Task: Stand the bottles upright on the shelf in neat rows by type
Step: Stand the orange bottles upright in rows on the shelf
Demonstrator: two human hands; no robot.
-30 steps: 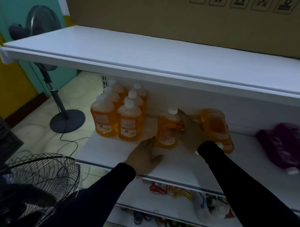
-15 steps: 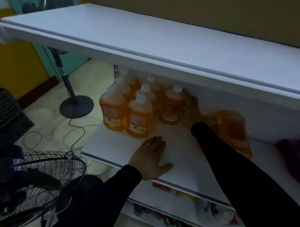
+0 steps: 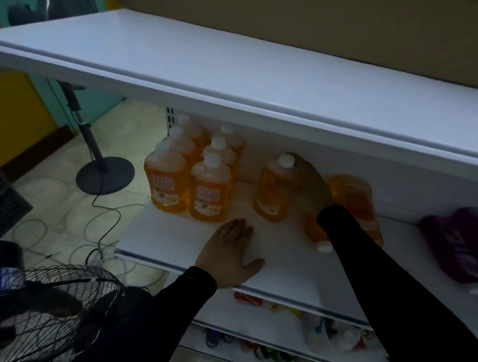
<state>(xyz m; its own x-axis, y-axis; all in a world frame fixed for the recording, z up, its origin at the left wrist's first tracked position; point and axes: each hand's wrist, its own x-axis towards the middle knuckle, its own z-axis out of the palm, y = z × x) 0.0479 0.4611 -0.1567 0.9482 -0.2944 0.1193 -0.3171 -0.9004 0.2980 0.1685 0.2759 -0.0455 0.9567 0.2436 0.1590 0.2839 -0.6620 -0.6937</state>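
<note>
Right hand (image 3: 309, 180) is gripping my upright orange plastic bottle (image 3: 272, 193) mid-shelf; toppled orange bottles (image 3: 353, 201) are crowding its right. Left hand (image 3: 231, 252) is lying flat, fingers straight, near the white shelf's (image 3: 160, 237) front edge.

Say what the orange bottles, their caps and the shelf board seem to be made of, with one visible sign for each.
Orange bottles: likely clear plastic, since the orange liquid shows through; paper-like printed labels.
Caps: opaque white, probably plastic; smooth and matte.
Shelf board: white with a smooth, slightly glossy face and rolled front lip, so possibly painted metal; not certain.
</note>
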